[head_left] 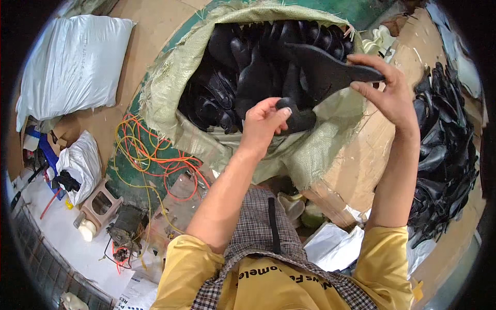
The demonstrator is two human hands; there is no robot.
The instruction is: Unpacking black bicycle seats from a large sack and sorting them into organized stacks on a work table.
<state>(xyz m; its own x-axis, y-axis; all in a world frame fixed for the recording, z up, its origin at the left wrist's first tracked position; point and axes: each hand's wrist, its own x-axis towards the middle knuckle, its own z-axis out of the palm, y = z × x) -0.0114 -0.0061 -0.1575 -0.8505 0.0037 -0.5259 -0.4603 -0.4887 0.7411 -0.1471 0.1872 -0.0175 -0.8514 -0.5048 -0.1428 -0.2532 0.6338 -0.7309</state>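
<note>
A woven pale-green sack [170, 77], its mouth wide open and rim rolled outward, is filled with black moulded pieces [222, 93] that look like shoe insoles. At the sack's right side my right hand [390, 93] grips the narrow end of a black insole-like piece [328, 72] between thumb and fingers. Its broad part leans over the heap. My left hand [263, 124] is closed in a pinch over the near edge of the sack, against the rounded end of a small black piece [299, 118]. Where that piece meets the others is hidden.
A brown carton [356, 160] stands beside the sack, with a large pile of black pieces [444, 150] farther right. Orange and yellow cords [160, 155] tangle on the green floor at left. Beyond them lie a stuffed white bag [77, 67] and a small beige stool [101, 204].
</note>
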